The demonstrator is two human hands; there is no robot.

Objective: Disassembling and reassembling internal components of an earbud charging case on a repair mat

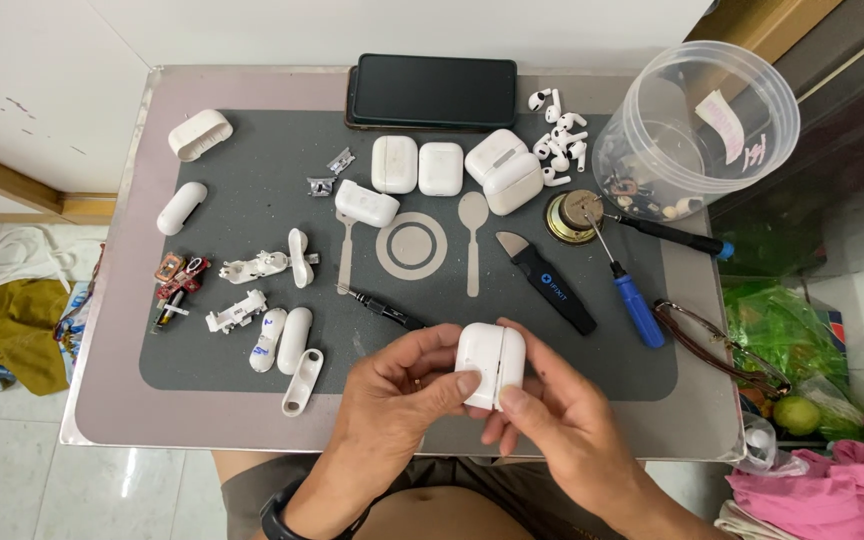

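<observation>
- We see the white earbud case (491, 365) held just above the grey mat's (592, 375) near edge.
- Left hand (397, 395) and right hand (552, 420) both grip it.
- Black pry tool (549, 283) and blue screwdriver (632, 295) lie beyond, apart.

The mat (252, 190) lies on the table (112, 400). Both hands (402, 390) hold a case (490, 365) at six o'clock. The phone (434, 90) lies at twelve, the tub (697, 125) at two, screwdrivers (637, 305) at three, case parts (282, 345) at nine.
</observation>
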